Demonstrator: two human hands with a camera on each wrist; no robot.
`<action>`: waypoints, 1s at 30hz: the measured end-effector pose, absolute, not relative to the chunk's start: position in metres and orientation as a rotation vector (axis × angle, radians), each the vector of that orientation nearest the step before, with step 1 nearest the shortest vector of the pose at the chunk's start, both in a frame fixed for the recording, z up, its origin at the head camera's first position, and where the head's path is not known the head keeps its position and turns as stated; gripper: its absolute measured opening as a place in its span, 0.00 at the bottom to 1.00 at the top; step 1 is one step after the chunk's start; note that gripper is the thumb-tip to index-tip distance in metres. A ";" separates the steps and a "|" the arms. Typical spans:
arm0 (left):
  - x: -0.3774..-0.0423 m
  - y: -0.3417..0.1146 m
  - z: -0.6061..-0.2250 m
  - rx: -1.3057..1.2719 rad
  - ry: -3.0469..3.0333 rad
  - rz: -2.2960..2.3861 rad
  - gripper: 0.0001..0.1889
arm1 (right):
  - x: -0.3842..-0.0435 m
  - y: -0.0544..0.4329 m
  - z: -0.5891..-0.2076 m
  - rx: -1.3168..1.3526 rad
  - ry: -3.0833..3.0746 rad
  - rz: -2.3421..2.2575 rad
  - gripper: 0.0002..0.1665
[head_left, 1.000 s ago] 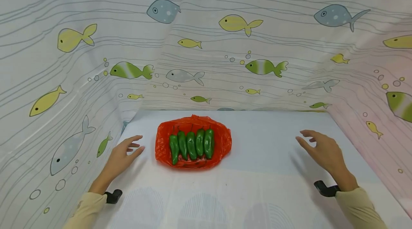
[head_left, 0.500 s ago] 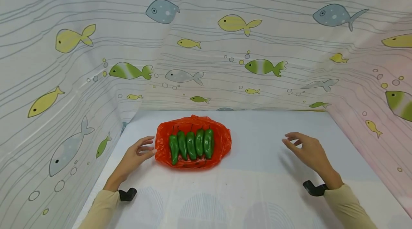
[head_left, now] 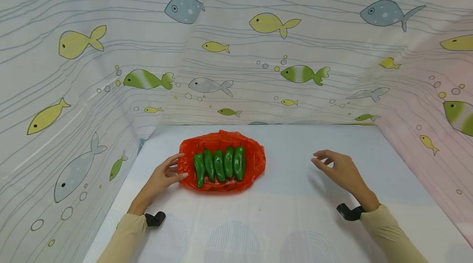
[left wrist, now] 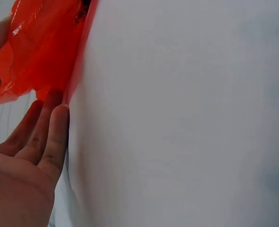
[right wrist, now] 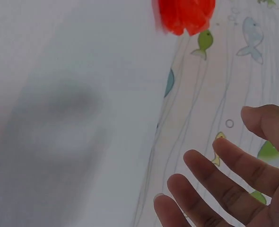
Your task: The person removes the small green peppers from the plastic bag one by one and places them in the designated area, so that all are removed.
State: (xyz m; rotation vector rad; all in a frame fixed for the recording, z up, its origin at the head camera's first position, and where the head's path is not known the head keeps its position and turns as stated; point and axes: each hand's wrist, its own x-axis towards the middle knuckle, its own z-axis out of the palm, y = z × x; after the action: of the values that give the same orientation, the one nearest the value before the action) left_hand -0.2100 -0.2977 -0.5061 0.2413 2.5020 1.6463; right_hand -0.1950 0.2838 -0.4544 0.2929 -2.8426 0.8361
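Note:
A red plastic bag (head_left: 257, 160) lies spread on the table left of centre. Several green peppers (head_left: 219, 166) lie side by side on it, stems pointing away from me. At the bag's left edge is my left hand (head_left: 162, 180), its thumb and fingers parted and overlapping the rim. In the left wrist view the fingertips (left wrist: 59, 113) of that hand reach the red plastic with fairly straight fingers. My right hand (head_left: 341, 171) hovers over the table well right of the bag, fingers loosely bent and holding nothing. The right wrist view shows its fingers (right wrist: 229, 189) spread apart.
Fish-patterned sheeting (head_left: 314, 49) walls the white table (head_left: 288, 197) at the back and both sides. Each wrist carries a black mount (head_left: 350, 212) below a beige sleeve (head_left: 384, 230).
My left hand has moved right, from beside the bag to its left edge. My right hand has moved left toward the bag. The peppers and bag stay in place.

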 end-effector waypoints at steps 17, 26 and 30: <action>-0.214 -0.296 -0.510 0.211 2.454 1.612 0.44 | -0.210 0.247 -0.458 0.397 -2.832 0.986 0.22; -0.214 -0.294 -0.506 0.225 2.458 1.596 0.44 | -0.215 0.222 -0.455 0.429 -2.835 1.066 0.20; -0.214 -0.294 -0.508 0.242 2.438 1.625 0.44 | -0.216 0.211 -0.454 0.458 -2.841 1.104 0.20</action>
State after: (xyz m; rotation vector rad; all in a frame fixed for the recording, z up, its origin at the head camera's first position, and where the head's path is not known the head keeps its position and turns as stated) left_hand -0.2143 -0.2940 -0.5078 0.2421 2.4380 1.6248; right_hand -0.2161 0.2108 -0.4544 0.4579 -2.8414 1.1042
